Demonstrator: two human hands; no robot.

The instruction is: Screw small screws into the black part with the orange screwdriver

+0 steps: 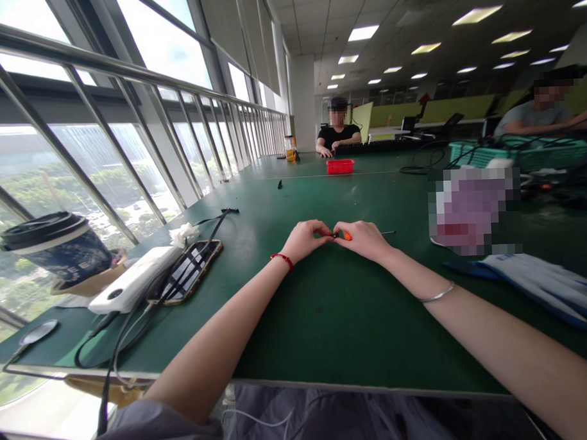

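My left hand (308, 241) is over the middle of the green table, its fingertips pinched on a small dark piece (335, 235). The piece is too small to name. Fingertips of my right hand (364, 240) meet the same piece from the other side. A screwdriver lies in that right hand: its orange handle (347, 236) shows by the fingers, and its thin metal shaft (388, 232) sticks out to the right behind the hand. Most of it is hidden by the palm. Beyond both hands stands a small red bin (340, 166).
On the left are a phone (187, 273), a white power bank (134, 280) with cables, and a lidded cup (58, 250). Gloves (546, 278) and a teal basket (522, 154) are on the right. A small black part (279, 184) lies farther off. Two people sit beyond.
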